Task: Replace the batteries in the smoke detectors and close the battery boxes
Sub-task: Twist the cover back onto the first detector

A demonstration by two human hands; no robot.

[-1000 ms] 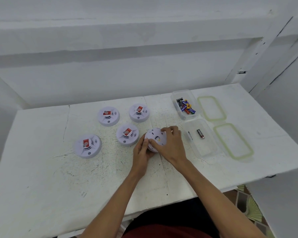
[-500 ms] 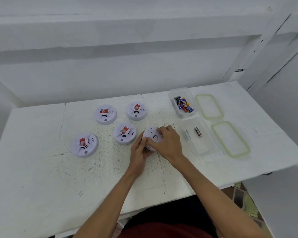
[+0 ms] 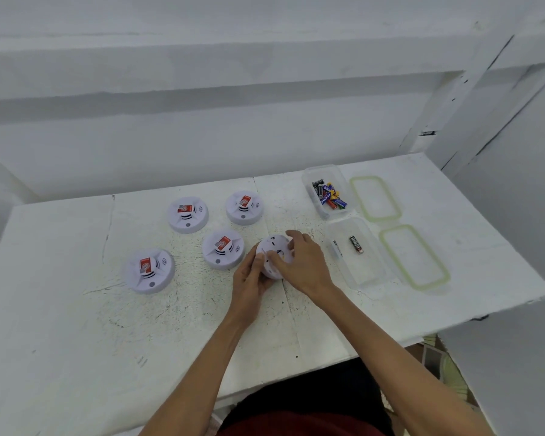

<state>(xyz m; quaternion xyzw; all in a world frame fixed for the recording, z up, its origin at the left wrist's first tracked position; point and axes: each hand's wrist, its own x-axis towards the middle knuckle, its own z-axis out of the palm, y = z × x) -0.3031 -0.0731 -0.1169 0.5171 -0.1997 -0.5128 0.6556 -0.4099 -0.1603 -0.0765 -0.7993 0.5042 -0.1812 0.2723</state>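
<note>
A white smoke detector lies back side up at the middle of the white table. My left hand grips its left edge. My right hand curls over its right side, fingers on its back. Several other white detectors with red labels lie face up to the left: one at the near left, one in the middle, two farther back. A clear box holds several batteries. A second clear box holds one dark battery.
Two green-rimmed lids lie to the right of the boxes. White walls stand behind the table and on the right. The table's front edge runs just above my lap.
The view has shifted slightly. Both hands stay on the upturned detector, and the right hand's fingers have shifted a little on its back.
</note>
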